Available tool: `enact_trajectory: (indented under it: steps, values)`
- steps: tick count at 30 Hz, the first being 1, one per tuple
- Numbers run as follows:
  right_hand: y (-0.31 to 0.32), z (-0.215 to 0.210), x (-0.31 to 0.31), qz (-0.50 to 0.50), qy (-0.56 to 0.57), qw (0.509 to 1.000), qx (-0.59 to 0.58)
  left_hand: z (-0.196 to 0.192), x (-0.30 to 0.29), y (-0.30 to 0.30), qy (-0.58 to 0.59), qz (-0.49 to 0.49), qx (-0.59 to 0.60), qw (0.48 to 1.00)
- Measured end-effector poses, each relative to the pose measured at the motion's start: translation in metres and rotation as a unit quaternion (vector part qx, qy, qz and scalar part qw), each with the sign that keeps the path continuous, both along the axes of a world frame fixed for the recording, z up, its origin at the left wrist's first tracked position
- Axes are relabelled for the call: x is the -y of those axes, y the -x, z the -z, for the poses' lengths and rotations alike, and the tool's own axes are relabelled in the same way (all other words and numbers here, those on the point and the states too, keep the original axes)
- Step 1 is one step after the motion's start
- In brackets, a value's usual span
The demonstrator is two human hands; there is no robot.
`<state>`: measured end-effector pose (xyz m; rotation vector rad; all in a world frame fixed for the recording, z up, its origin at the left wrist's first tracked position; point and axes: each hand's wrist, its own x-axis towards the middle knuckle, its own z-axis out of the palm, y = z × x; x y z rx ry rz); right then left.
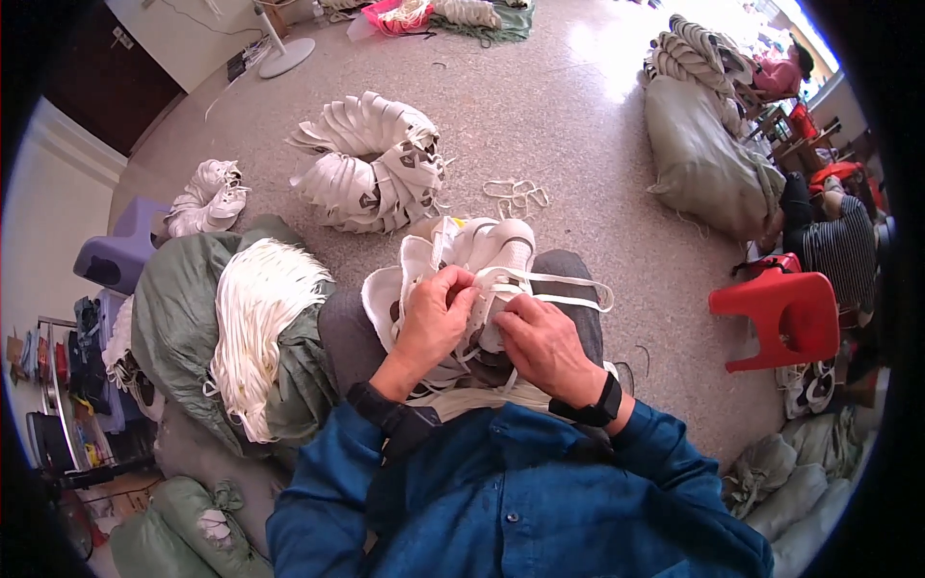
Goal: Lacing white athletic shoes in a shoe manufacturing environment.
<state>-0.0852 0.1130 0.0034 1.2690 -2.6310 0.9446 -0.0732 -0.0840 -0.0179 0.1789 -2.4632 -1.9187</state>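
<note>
I sit with several white shoe uppers (472, 252) stacked on my lap. My left hand (432, 323) pinches the front of the top upper, fingers closed on its lacing area. Beside it, my right hand (542, 344) grips the same upper and a flat white shoelace (568, 292) that loops out to the right. More white laces lie across my thighs under both hands. Both wrists carry dark bands above blue sleeves.
A green sack (178, 318) at my left holds a bundle of white laces (255, 328). Curved stacks of white uppers (371, 164) lie on the floor ahead. A red stool (782, 318) and a seated person (838, 246) are at right, beside a large grey sack (708, 159).
</note>
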Motion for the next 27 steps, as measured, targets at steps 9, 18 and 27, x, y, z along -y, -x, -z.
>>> enact_trajectory:
  steps: [9, 18, 27]
  values:
    - [0.0, 0.008, -0.002, 0.019, 0.076, 0.997, 0.022, -0.015, -0.008, -0.004, 0.127, 0.017, -0.085, 0.988]
    - [0.005, 0.007, 0.002, 0.057, 0.06, 0.995, 0.048, -0.019, -0.023, -0.024, 0.329, 0.023, -0.202, 0.922]
    - [0.008, 0.011, 0.016, 0.06, 0.014, 0.998, 0.003, -0.001, -0.024, -0.03, 0.344, 0.016, -0.162, 0.925]
